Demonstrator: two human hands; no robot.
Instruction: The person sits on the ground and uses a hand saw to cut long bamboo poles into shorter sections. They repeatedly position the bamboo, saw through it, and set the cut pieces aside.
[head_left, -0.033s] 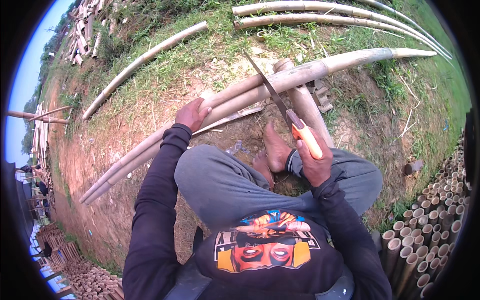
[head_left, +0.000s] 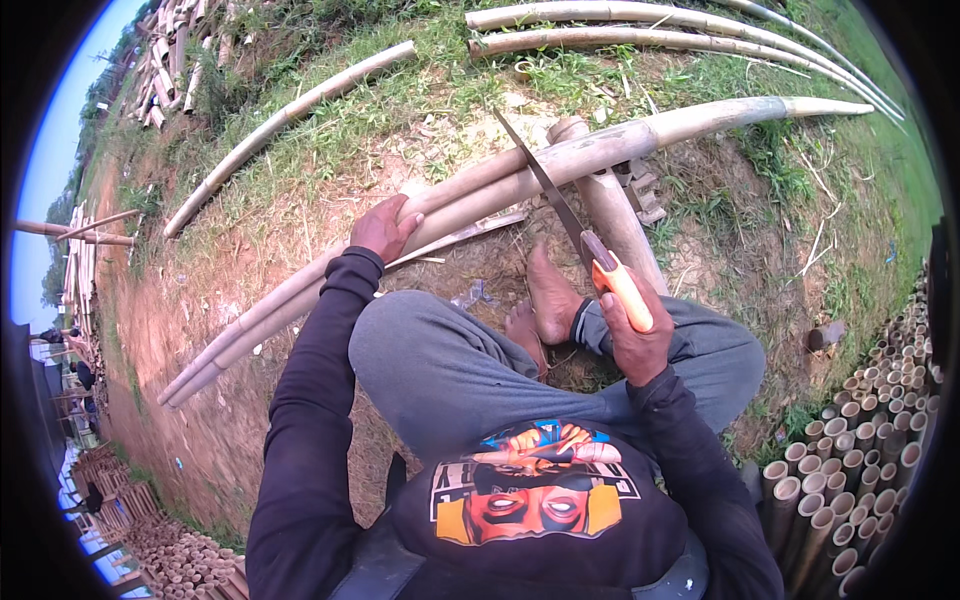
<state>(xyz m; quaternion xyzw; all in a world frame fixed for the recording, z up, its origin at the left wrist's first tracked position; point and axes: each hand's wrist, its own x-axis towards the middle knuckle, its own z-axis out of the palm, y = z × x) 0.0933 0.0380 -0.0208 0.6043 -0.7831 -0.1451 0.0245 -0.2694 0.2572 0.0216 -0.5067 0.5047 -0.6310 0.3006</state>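
Observation:
My left hand (head_left: 381, 230) presses down with its fingers curled over two bamboo poles (head_left: 300, 283), which lie side by side on a slant from lower left to upper right. In my right hand (head_left: 642, 335) is the orange handle of a handsaw (head_left: 565, 215), gripped in a closed fist. The saw's blade crosses the poles right of my left hand, its tip pointing away from me. A thick bamboo support piece (head_left: 615, 220) lies beneath the poles, just right of the blade. How deep the blade sits is hard to make out.
My bare feet (head_left: 548, 298) are close below the poles and the saw. Long bamboo poles (head_left: 590, 38) lie on the grass at the far side, and another pole (head_left: 290, 135) at far left. Many cut bamboo tubes (head_left: 850, 460) stand packed at lower right.
My right hand and the saw have moved slightly back toward me and to the right, along the blade's length. The left hand and the poles stay put.

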